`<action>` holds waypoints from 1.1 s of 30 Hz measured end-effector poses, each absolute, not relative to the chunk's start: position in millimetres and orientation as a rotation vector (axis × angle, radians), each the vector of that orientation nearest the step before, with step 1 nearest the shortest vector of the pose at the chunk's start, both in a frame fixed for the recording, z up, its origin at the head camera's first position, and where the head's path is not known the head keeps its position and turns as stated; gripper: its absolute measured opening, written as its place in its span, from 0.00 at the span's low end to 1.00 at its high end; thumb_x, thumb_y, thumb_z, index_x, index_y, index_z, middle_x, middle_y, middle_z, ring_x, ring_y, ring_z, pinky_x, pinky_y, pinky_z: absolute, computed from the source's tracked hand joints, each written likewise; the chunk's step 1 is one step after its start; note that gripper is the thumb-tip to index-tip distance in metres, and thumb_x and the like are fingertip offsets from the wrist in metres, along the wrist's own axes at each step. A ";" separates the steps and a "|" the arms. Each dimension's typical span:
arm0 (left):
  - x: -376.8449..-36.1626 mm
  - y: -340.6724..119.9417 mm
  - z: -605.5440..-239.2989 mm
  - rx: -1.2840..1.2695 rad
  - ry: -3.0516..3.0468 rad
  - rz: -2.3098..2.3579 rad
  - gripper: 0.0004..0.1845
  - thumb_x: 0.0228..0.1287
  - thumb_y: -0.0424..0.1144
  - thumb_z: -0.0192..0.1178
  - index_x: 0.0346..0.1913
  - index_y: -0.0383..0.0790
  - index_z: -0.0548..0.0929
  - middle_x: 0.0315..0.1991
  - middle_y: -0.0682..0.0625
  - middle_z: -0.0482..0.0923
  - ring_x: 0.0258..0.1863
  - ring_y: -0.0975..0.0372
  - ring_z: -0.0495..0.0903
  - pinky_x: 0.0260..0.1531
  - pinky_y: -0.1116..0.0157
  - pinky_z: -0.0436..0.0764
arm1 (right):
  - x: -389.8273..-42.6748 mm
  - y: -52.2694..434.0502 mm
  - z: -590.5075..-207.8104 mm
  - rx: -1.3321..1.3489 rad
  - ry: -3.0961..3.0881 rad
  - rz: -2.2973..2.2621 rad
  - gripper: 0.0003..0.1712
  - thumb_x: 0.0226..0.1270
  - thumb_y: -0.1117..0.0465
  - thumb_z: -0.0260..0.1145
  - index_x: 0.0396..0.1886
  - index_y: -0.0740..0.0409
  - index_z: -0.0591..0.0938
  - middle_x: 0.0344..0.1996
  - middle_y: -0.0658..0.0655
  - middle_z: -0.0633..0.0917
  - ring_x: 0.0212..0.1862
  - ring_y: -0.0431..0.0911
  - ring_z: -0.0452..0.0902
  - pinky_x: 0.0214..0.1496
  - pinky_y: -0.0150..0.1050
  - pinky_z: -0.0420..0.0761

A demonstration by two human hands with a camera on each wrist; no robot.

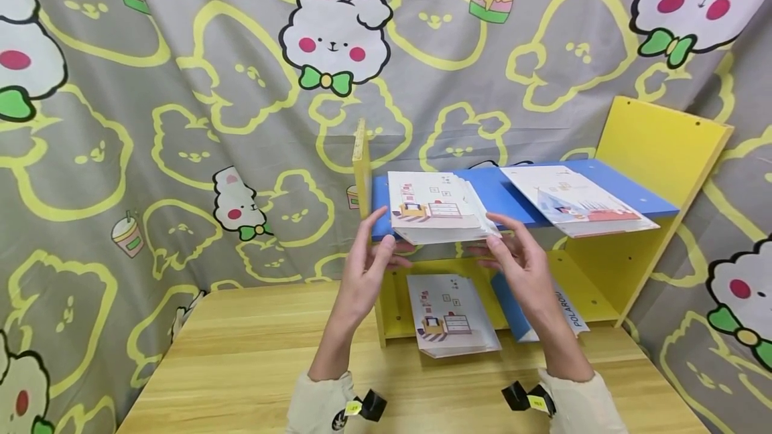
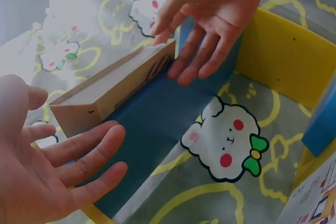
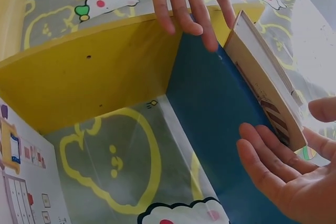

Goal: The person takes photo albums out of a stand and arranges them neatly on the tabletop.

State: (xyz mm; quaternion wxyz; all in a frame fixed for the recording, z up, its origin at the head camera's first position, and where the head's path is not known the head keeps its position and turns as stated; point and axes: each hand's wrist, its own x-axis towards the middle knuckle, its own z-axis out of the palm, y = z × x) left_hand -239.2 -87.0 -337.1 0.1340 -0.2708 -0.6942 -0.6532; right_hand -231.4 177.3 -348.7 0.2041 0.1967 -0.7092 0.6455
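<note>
On the blue upper board point(image 1: 485, 186) of a small yellow-and-blue shelf lies a white book point(image 1: 428, 196) with a furnished room drawn on its cover. Its front end juts past the board's edge. My left hand point(image 1: 363, 266) is at the book's left front corner, fingers spread and loosely bent, palm turned inward. Across from it, my right hand point(image 1: 523, 266) has its fingertips right at the right front corner. Both wrist views show the fingers apart, not wrapped around the book point(image 2: 118, 87). In the right wrist view, the right hand point(image 3: 294, 182) lies beside the book's end.
A second illustrated book point(image 1: 573, 199) lies on the upper board at the right. Below, another book point(image 1: 452, 317) and a blue item lettered POLAROID point(image 1: 569, 310) stick out over the wooden table point(image 1: 241, 353). Yellow side panels point(image 1: 657, 146) rise at both ends, before a patterned curtain point(image 1: 241, 119).
</note>
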 end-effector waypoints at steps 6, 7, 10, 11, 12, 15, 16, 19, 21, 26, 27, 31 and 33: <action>-241.0 -84.9 -335.0 -0.821 -1.998 -1.941 0.28 0.84 0.45 0.46 0.81 0.52 0.56 0.49 0.30 0.84 0.37 0.44 0.88 0.48 0.50 0.86 | -234.4 175.8 -347.3 0.597 -1.949 1.886 0.27 0.83 0.57 0.54 0.76 0.59 0.66 0.53 0.59 0.87 0.48 0.52 0.88 0.50 0.43 0.87; -241.9 -84.2 -334.4 -0.831 -1.992 -1.949 0.28 0.84 0.45 0.45 0.81 0.52 0.56 0.49 0.31 0.85 0.37 0.43 0.88 0.48 0.49 0.86 | -234.8 175.4 -346.7 0.601 -1.945 1.896 0.27 0.84 0.57 0.54 0.76 0.59 0.66 0.53 0.60 0.87 0.48 0.52 0.88 0.50 0.43 0.87; -245.0 -82.4 -332.9 -0.838 -1.982 -1.991 0.28 0.85 0.46 0.44 0.81 0.52 0.54 0.48 0.32 0.86 0.38 0.39 0.87 0.47 0.48 0.86 | -236.6 174.4 -345.0 0.607 -1.929 1.939 0.28 0.84 0.56 0.53 0.76 0.60 0.65 0.52 0.59 0.87 0.46 0.52 0.89 0.49 0.44 0.87; -246.1 -81.9 -332.5 -0.837 -1.978 -2.010 0.28 0.85 0.46 0.43 0.81 0.52 0.54 0.47 0.32 0.86 0.39 0.37 0.87 0.47 0.48 0.86 | -237.4 174.1 -344.5 0.609 -1.921 1.961 0.28 0.84 0.55 0.53 0.76 0.61 0.65 0.52 0.59 0.88 0.46 0.52 0.89 0.49 0.45 0.87; -247.0 -81.4 -332.2 -0.832 -1.975 -2.030 0.28 0.85 0.47 0.43 0.81 0.52 0.55 0.47 0.32 0.86 0.39 0.36 0.86 0.47 0.48 0.86 | -238.3 173.8 -344.2 0.609 -1.911 1.985 0.28 0.84 0.55 0.53 0.76 0.62 0.64 0.51 0.58 0.88 0.45 0.52 0.89 0.49 0.46 0.87; -248.2 -79.9 -331.4 -0.808 -1.977 -2.071 0.28 0.85 0.49 0.42 0.81 0.54 0.55 0.45 0.32 0.86 0.40 0.34 0.86 0.45 0.47 0.86 | -240.8 173.1 -344.1 0.604 -1.891 2.047 0.29 0.84 0.54 0.53 0.77 0.63 0.63 0.49 0.55 0.88 0.44 0.52 0.89 0.47 0.47 0.87; -248.2 -79.2 -331.1 -0.805 -1.973 -2.080 0.28 0.85 0.49 0.42 0.81 0.54 0.55 0.45 0.31 0.86 0.40 0.36 0.86 0.45 0.47 0.86 | -241.4 172.9 -344.0 0.603 -1.886 2.064 0.30 0.84 0.54 0.53 0.77 0.63 0.63 0.49 0.54 0.88 0.44 0.52 0.89 0.47 0.48 0.87; -248.7 -76.5 -329.8 -0.797 -1.963 -2.108 0.28 0.84 0.50 0.42 0.81 0.55 0.55 0.44 0.30 0.85 0.39 0.38 0.87 0.45 0.45 0.86 | -242.9 172.5 -343.3 0.609 -1.869 2.111 0.30 0.85 0.53 0.52 0.77 0.62 0.62 0.49 0.54 0.88 0.44 0.52 0.89 0.47 0.49 0.86; -249.1 -74.2 -328.6 -0.792 -1.958 -2.118 0.29 0.84 0.51 0.42 0.82 0.56 0.54 0.44 0.29 0.85 0.39 0.38 0.87 0.44 0.46 0.87 | -243.7 172.1 -342.6 0.618 -1.854 2.138 0.31 0.85 0.52 0.51 0.78 0.61 0.61 0.49 0.54 0.88 0.44 0.52 0.89 0.47 0.50 0.86; -250.7 -67.7 -326.3 -0.761 -1.963 -2.102 0.28 0.85 0.51 0.41 0.81 0.52 0.55 0.40 0.30 0.85 0.36 0.41 0.88 0.41 0.46 0.87 | -245.4 170.3 -341.3 0.619 -1.817 2.198 0.31 0.85 0.52 0.52 0.78 0.62 0.60 0.49 0.54 0.88 0.43 0.52 0.90 0.47 0.51 0.85; -250.9 -66.7 -326.4 -0.751 -1.961 -2.099 0.28 0.85 0.51 0.41 0.81 0.51 0.56 0.39 0.30 0.85 0.36 0.41 0.88 0.41 0.45 0.87 | -245.7 169.8 -341.3 0.618 -1.808 2.210 0.32 0.85 0.52 0.51 0.78 0.63 0.59 0.48 0.54 0.88 0.43 0.51 0.90 0.47 0.51 0.85; -250.5 -64.5 -326.9 -0.735 -1.930 -2.100 0.26 0.85 0.50 0.40 0.79 0.48 0.59 0.38 0.29 0.85 0.36 0.36 0.87 0.42 0.41 0.85 | -245.7 166.7 -340.2 0.603 -1.778 2.242 0.31 0.85 0.53 0.51 0.77 0.64 0.60 0.47 0.54 0.89 0.42 0.50 0.90 0.47 0.48 0.86; -250.3 -64.2 -327.2 -0.732 -1.911 -2.109 0.26 0.85 0.49 0.40 0.79 0.48 0.60 0.38 0.28 0.85 0.37 0.33 0.85 0.42 0.41 0.85 | -245.1 165.4 -339.0 0.591 -1.770 2.245 0.30 0.85 0.53 0.51 0.76 0.64 0.61 0.47 0.54 0.89 0.42 0.50 0.90 0.46 0.46 0.87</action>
